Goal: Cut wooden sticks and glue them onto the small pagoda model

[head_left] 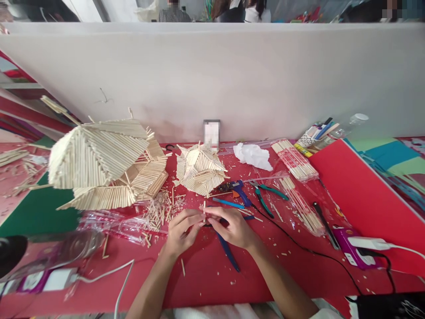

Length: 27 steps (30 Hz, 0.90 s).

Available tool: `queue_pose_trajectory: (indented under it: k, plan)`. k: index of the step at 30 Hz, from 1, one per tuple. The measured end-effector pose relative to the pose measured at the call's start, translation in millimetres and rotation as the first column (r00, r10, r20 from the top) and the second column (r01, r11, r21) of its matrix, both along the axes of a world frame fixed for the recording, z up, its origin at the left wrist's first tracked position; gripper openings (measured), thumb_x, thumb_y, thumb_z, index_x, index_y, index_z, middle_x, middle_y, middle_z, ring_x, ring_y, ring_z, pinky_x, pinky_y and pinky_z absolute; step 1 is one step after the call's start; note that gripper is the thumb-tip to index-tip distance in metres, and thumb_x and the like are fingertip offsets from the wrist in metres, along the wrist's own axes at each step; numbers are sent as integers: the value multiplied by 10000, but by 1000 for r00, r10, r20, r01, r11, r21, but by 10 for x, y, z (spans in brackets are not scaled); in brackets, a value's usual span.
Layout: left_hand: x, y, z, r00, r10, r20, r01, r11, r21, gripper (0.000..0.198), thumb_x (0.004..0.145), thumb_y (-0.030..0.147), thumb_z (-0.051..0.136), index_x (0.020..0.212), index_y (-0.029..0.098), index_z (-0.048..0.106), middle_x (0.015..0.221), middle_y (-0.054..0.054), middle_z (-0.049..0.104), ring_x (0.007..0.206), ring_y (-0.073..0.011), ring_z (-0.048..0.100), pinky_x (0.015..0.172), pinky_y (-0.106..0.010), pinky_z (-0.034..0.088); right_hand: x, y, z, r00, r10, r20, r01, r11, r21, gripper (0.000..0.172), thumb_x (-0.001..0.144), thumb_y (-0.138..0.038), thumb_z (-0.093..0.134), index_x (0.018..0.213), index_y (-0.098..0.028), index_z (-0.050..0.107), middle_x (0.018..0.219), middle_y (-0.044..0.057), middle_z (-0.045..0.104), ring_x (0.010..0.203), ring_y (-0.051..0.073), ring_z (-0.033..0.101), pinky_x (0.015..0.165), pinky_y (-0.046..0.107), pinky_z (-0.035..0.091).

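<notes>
Two stick models stand built: larger model (102, 164) left of the smaller model (200, 169). Before it, left hand (181, 232) and right hand (234, 228), each grip pinched on one short stick (204, 207), not yet joined.

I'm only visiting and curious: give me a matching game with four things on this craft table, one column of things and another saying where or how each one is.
Things
1. short stick
2. pliers
3. crumpled tissue
4. large stick model

Descriptions
A. far left on the red table
B. pinched upright between the left hand and the right hand
C. green handles, just right of the glue gun
D. white, near the partition

Pairs: 1-B, 2-C, 3-D, 4-A.
</notes>
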<state>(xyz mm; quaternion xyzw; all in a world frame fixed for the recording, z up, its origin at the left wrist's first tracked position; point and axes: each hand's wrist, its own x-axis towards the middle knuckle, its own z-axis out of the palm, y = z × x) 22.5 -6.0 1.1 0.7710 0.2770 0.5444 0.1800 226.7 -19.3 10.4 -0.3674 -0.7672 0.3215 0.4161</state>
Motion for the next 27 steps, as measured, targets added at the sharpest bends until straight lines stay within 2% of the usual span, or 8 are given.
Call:
queue_pose_trajectory:
  k: [3, 7, 12, 17, 20, 23, 25, 27]
  plan:
    - [1, -14, -4, 999, 42, -26, -42, 999, 8, 152, 998, 165, 618, 1081, 206, 739, 890, -54, 737, 777, -145, 716, 685, -239, 578, -33, 0, -11, 999, -34, 9, 34, 999, 4, 251, 1024, -243, 595, 1265, -257, 663, 1054, 63, 792, 891, 199, 764, 823, 318, 622]
    - [15, -39, -3, 997, 77, -22, -78, 995, -56, 120, 996, 180, 614, 1036, 206, 724, 853, -40, 709, 753, -152, 684, 685, -259, 560, -87, 8, -23, 997, -72, 38, 72, 997, -2, 108, 1023, -289, 608, 1013, -231, 698, 922, 67, 736, 849, 209, 717, 762, 320, 600]
    - [49, -50, 8, 994, 107, 16, -100, 970, -222, 100, 1005, 250, 603, 946, 198, 663, 832, -32, 698, 759, -162, 663, 704, -271, 542, -160, -18, -2, 1000, -24, -18, 20, 980, -200, 112, 996, -321, 643, 1004, -223, 698, 930, 52, 728, 801, 184, 685, 664, 267, 553]
    - [79, -55, -28, 990, 94, 102, -43, 905, -423, 125, 1003, 297, 617, 959, 187, 660, 833, -27, 697, 740, -145, 669, 681, -240, 542, -223, -47, 28, 984, -54, -170, -33, 882, -470, 190, 974, -366, 655, 898, -195, 687, 767, 15, 702, 649, 149, 648, 572, 237, 497]
    - [77, -51, -44, 986, 57, 158, 35, 852, -523, 157, 987, 319, 654, 1072, 188, 663, 856, -27, 724, 738, -142, 693, 667, -230, 552, -213, -36, -21, 960, -36, -279, -142, 795, -590, 226, 957, -403, 672, 914, -181, 685, 762, 23, 710, 668, 157, 678, 566, 233, 502]
    - [57, -34, -40, 986, 31, 165, 67, 831, -552, 197, 986, 344, 661, 1094, 181, 690, 866, -41, 743, 751, -151, 711, 684, -245, 573, -173, -11, -82, 924, -41, -379, -237, 716, -657, 259, 944, -432, 678, 935, -173, 690, 772, 41, 739, 655, 158, 690, 540, 229, 509]
    - [40, -18, -37, 986, 47, 159, 48, 835, -548, 182, 984, 348, 666, 1033, 178, 708, 860, -45, 746, 752, -153, 716, 695, -251, 583, -134, 11, -89, 923, -48, -383, -239, 709, -664, 261, 933, -427, 687, 927, -166, 701, 752, 40, 740, 617, 143, 668, 532, 226, 505]
    - [23, -4, -36, 985, 67, 161, 30, 844, -536, 175, 974, 347, 683, 1019, 179, 708, 861, -43, 749, 754, -154, 721, 693, -248, 588, -87, 34, -60, 938, -34, -345, -214, 727, -652, 248, 931, -407, 686, 913, -162, 718, 726, 29, 727, 592, 127, 642, 533, 220, 498]
